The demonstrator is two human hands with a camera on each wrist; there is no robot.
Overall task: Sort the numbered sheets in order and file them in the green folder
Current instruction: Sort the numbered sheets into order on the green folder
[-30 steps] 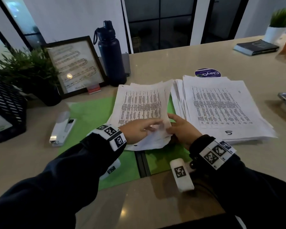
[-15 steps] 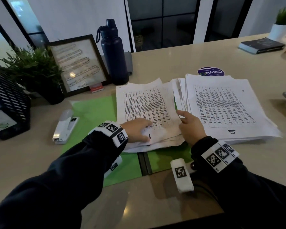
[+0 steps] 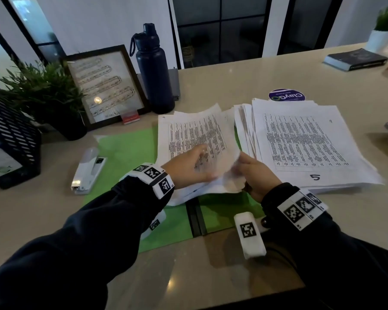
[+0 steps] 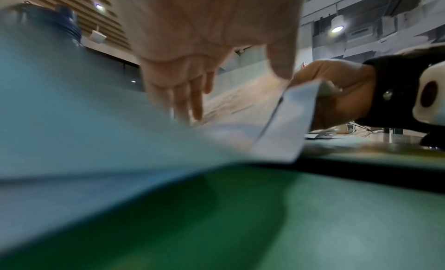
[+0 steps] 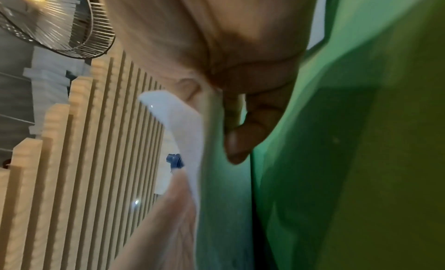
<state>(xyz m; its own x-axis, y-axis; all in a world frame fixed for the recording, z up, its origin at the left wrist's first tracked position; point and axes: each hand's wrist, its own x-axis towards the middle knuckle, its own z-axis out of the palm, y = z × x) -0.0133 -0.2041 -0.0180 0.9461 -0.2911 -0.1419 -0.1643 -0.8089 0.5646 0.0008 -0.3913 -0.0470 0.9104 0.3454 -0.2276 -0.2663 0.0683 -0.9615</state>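
Since half a second ago right hand (image 3: 257, 173) has lifted top sheet's (image 3: 197, 139) near corner, pinching it | left hand (image 3: 188, 167) flat, fingers straight, pinning stack over green folder (image 3: 126, 148) | peel one sheet only, read number.

A: Where does the head view sit?

B: Above the desk (image 3: 233, 81), looking forward and down, wide enough to take in both forearms and windows beyond.

A: And the left wrist view?

B: Very low, just over the green folder (image 4: 313, 217), looking along the left hand (image 4: 192, 45) toward the right hand (image 4: 337, 91), with the ceiling behind. It is close and partly blurred.

A: The right wrist one?

B: Rolled sideways, close under the right hand (image 5: 228, 55), facing upward past a slatted wall and a fan (image 5: 55, 20).

A: What is shared?

B: All three show the folder and the sheets (image 3: 197, 139); each also catches the dark bottle (image 3: 154, 70).
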